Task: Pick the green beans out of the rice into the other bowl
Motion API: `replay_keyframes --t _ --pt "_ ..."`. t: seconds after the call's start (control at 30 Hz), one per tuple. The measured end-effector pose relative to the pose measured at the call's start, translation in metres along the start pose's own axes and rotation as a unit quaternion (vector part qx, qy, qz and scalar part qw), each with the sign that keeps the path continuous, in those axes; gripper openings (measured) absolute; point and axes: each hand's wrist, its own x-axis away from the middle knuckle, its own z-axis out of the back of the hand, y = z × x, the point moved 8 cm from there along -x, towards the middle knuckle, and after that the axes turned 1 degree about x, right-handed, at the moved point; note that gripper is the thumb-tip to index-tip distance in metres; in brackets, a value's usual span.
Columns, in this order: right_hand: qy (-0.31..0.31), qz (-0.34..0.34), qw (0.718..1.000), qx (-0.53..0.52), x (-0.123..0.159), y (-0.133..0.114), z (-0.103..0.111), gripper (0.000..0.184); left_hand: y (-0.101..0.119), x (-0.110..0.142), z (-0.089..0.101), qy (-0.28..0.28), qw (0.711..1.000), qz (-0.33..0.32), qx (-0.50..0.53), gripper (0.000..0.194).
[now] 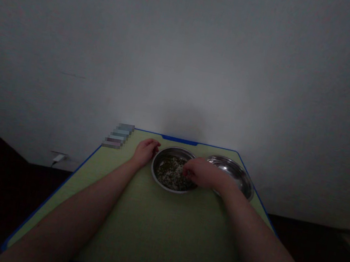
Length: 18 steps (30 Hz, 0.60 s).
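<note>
A metal bowl (153,172) on the table holds a mix of small pale grains and darker green bits (171,174). My right hand (201,172) reaches over its right rim, fingertips pinched together at the mix. Whatever those fingers hold is too small and dark to make out. Beside the bowl's left rim rests my left hand (145,152), its fingers curled in and nothing visible in them. A second shiny metal bowl (235,170) stands to the right, partly hidden by my right hand and forearm.
The green table (152,233) has a blue edge and stands against a pale wall (186,62). A blurred-out patch (118,136) covers its back left corner. Low on the wall at left, a white plug (58,158) with a cord sticks out. The light is dim.
</note>
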Motion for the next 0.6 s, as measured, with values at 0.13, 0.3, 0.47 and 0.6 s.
replay_keyframes --t 0.13,0.3,0.47,0.6 --pt "0.010 0.008 1.000 -0.005 0.001 -0.001 0.002 0.018 0.001 0.001 0.000 0.000 1.000 0.000 -0.010 0.023" --pt "0.079 -0.008 0.997 -0.024 0.028 0.012 0.021 0.018 0.001 0.000 0.002 0.007 1.000 0.000 -0.019 0.023" --pt "0.194 -0.084 0.971 -0.111 0.081 0.060 0.031 0.017 0.003 0.000 0.001 0.000 1.000 -0.006 -0.022 0.023" --pt "0.242 -0.126 0.950 -0.149 0.104 0.092 0.022 0.017 0.002 0.001 0.001 0.007 1.000 -0.002 -0.026 0.023"
